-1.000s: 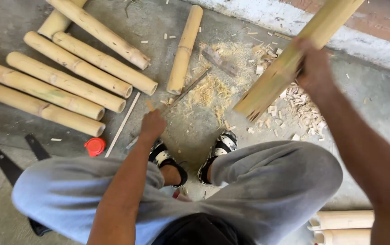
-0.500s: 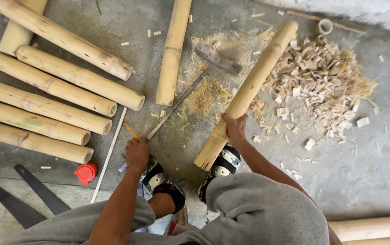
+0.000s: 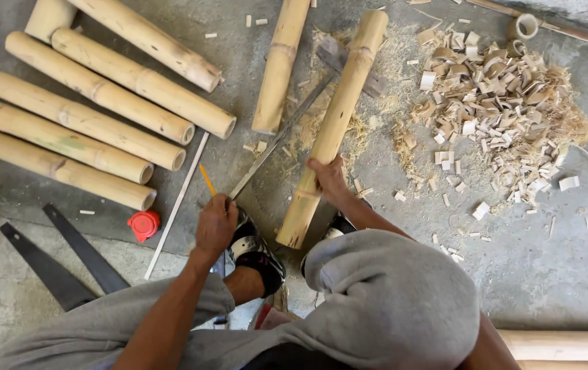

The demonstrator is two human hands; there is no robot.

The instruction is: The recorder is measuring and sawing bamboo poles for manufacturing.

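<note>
Since half a second earlier, the long pale bamboo pole (image 3: 335,130) had been lowered flatter onto the grey concrete floor (image 3: 540,260), angled away from the knees. Right hand (image 3: 328,179) clasped its lower section near the cut end. Left hand (image 3: 215,225) was clenched around a yellow pencil (image 3: 207,179) beside the long metal blade (image 3: 277,140)

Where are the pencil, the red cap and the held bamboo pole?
pencil (image 3: 207,179), head view, mid shaft.
red cap (image 3: 144,224), head view, its top.
bamboo pole (image 3: 340,113), head view, middle of its length.
</note>
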